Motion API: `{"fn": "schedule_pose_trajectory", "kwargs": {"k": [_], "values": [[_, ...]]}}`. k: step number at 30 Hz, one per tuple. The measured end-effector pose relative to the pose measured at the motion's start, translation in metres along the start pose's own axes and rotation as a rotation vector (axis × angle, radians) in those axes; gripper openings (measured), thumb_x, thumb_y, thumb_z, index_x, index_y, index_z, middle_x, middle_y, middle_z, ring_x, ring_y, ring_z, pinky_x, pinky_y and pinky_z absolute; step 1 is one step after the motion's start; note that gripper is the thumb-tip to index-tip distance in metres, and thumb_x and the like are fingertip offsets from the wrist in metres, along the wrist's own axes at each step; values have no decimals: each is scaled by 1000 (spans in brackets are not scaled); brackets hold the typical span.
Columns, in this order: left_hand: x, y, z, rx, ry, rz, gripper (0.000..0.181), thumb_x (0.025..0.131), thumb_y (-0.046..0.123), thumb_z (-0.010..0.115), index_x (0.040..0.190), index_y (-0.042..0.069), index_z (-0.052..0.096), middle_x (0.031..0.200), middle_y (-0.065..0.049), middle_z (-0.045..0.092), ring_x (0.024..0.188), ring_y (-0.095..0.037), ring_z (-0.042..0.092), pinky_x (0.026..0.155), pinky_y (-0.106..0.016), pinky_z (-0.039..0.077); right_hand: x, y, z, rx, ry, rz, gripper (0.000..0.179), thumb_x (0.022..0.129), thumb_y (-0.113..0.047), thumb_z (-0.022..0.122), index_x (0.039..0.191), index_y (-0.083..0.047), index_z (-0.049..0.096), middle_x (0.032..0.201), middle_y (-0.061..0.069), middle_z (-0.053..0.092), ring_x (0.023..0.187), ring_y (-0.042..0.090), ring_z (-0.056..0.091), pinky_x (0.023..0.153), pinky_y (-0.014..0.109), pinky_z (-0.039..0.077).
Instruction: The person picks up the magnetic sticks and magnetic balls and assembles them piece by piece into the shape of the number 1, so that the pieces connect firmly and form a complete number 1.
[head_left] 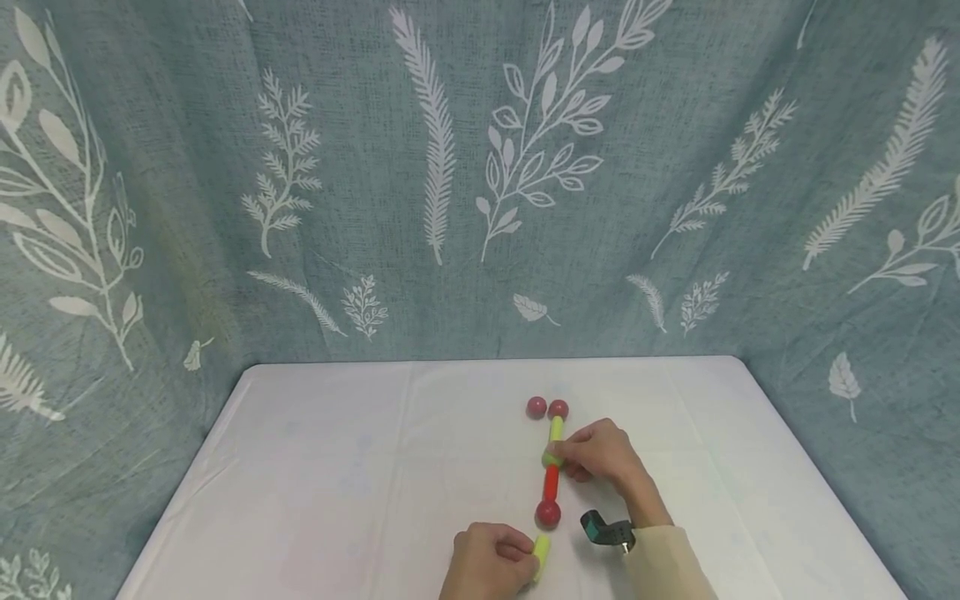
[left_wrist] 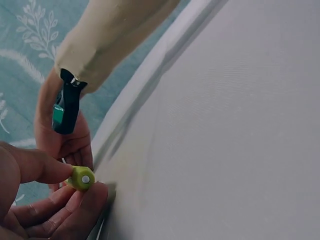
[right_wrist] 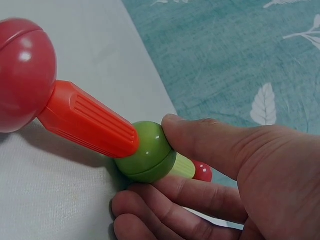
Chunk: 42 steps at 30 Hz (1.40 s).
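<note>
My right hand (head_left: 602, 451) pinches a green ball (right_wrist: 145, 160) between thumb and fingers. This ball sits mid-chain: a red rod (head_left: 551, 483) joins it to a red ball (head_left: 548, 513) on the near side, and a yellow-green rod (head_left: 556, 428) runs from it to another red ball (head_left: 558, 409) on the far side. Nearer the front, my left hand (head_left: 489, 562) grips a loose yellow-green rod (head_left: 542, 552) by thumb and fingertips. Its far tip points at the near red ball, with a small gap between. A silvery disc shows on the rod's end (left_wrist: 85, 179) in the left wrist view.
A separate red ball (head_left: 536, 407) lies just left of the chain's far end. Everything rests on a white-covered table (head_left: 322, 467), with a leaf-patterned teal curtain (head_left: 360, 208) behind and at the sides. A dark wrist camera (head_left: 606, 530) hangs at the right cuff.
</note>
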<state>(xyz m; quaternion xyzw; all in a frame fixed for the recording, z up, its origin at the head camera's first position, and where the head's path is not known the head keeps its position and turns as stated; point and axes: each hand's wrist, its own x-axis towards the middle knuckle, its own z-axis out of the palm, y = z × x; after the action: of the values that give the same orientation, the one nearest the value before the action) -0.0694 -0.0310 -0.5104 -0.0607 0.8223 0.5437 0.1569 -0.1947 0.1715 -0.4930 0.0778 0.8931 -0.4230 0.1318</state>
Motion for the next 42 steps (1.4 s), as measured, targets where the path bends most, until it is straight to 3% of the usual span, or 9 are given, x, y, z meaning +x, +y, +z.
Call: {"fn": "schedule_pose_trajectory", "kwargs": {"k": [4,11,15,23,32,42], "values": [[1,3,2,-22,5,-45,9,87,7,84,93,12,81,78,4,75,72,-11,71,74,-34,63,0,0,1,4,0,-7,25,94,-31,87,85,-9,84,70,4,73,66,18,65,62,27,55],[6,6,0,-105,-55,-152,10,91,10,84,99,9,78,84,-1,75,72,-13,77,74,-31,66,-1,-1,1,2,5,5,26,94,-32,87,84,-9,83,71,4,73,66,19,65,63,27,54],[10,8,-3,-95,-82,-205,12,94,11,84,102,7,77,87,-3,75,76,-14,79,77,-33,68,-1,-3,0,2,6,13,26,94,-32,87,84,-9,83,71,5,73,65,19,65,63,28,54],[14,12,-9,-85,-117,-164,9,95,9,81,101,4,76,88,-5,74,78,-18,82,78,-35,69,-2,-2,1,-3,10,2,27,95,-33,86,84,-9,84,71,4,73,66,19,64,63,27,54],[13,10,-5,-120,-90,-186,11,95,8,82,103,4,75,87,-5,74,76,-16,81,78,-33,69,-4,-3,0,-5,11,-9,28,95,-34,86,85,-9,84,70,3,73,66,19,64,62,28,54],[13,10,-7,-138,-117,-163,12,95,7,83,104,4,75,85,-5,76,76,-17,82,74,-32,68,-4,-3,2,-13,14,-1,28,95,-35,86,86,-8,84,71,3,73,66,19,64,63,28,53]]}}
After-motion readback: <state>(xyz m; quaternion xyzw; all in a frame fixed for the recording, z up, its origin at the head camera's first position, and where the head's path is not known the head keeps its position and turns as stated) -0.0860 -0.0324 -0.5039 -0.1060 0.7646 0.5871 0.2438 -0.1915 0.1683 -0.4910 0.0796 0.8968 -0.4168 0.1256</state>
